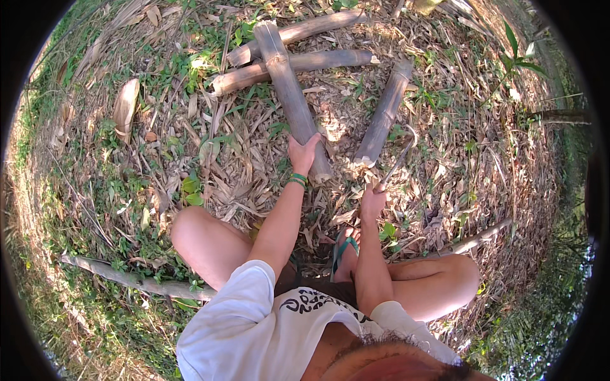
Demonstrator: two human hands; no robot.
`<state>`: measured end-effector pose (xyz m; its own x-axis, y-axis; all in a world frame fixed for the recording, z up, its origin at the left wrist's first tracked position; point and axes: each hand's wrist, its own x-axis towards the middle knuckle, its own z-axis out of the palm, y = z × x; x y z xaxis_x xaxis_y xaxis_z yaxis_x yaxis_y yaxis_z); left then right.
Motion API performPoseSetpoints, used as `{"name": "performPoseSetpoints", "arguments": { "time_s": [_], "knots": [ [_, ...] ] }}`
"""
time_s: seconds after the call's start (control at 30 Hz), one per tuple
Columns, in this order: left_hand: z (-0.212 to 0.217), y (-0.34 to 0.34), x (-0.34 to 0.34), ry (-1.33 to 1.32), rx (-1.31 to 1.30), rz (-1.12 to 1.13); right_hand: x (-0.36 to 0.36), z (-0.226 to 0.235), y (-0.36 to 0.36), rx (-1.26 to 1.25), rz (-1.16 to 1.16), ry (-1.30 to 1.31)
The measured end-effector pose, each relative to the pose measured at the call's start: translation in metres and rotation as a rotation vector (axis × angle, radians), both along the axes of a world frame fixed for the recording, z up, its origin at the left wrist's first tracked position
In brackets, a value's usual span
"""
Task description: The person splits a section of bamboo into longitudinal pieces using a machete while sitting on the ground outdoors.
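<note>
A thick bamboo section (pixel 292 95) lies on leaf-littered ground (pixel 159 165), its near end directly ahead of a squatting person, its far end resting across two other bamboo lengths (pixel 298 62). The left hand (pixel 302 154) lies on the near end, fingers wrapped over the top of the culm; how far they close beneath it cannot be seen. The right hand (pixel 372 200) is clenched around the handle of a curved blade (pixel 399 159), which points up and away beside a fourth, shorter bamboo piece (pixel 383 114). The blade is thin and half lost against the dry leaves. A green wristband (pixel 297 180) circles the left wrist. A sandalled foot (pixel 345 253) shows between the knees.
</note>
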<state>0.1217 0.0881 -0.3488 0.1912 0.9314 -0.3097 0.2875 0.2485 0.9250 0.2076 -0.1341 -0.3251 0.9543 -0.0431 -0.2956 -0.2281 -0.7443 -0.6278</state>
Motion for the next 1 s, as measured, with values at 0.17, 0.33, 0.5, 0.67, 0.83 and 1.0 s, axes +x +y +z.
{"name": "performPoseSetpoints", "arguments": {
  "time_s": [0.17, 0.33, 0.5, 0.67, 0.83, 1.0],
  "knots": [
    [0.000, -0.011, -0.002, 0.104, -0.019, -0.027, 0.007, 0.072, 0.085, 0.687, 0.268, -0.057],
    [-0.005, -0.011, -0.018, -0.072, -0.002, -0.097, -0.012, 0.124, 0.162, 0.927, 0.524, 0.084],
    [-0.011, -0.026, -0.017, 0.094, -0.057, -0.103, -0.035, 0.096, 0.208, 0.781, 0.652, 0.001],
    [0.005, -0.049, 0.001, 0.338, 0.188, 0.141, -0.034, 0.073, 0.196, 0.660, 0.657, 0.027],
    [-0.033, -0.059, -0.005, 0.455, 0.150, -0.158, -0.031, 0.066, 0.187, 0.737, 0.579, 0.246],
    [-0.005, -0.059, 0.002, 0.319, 0.083, -0.065, -0.011, 0.077, 0.179, 0.657, 0.511, 0.096]
  ]
}}
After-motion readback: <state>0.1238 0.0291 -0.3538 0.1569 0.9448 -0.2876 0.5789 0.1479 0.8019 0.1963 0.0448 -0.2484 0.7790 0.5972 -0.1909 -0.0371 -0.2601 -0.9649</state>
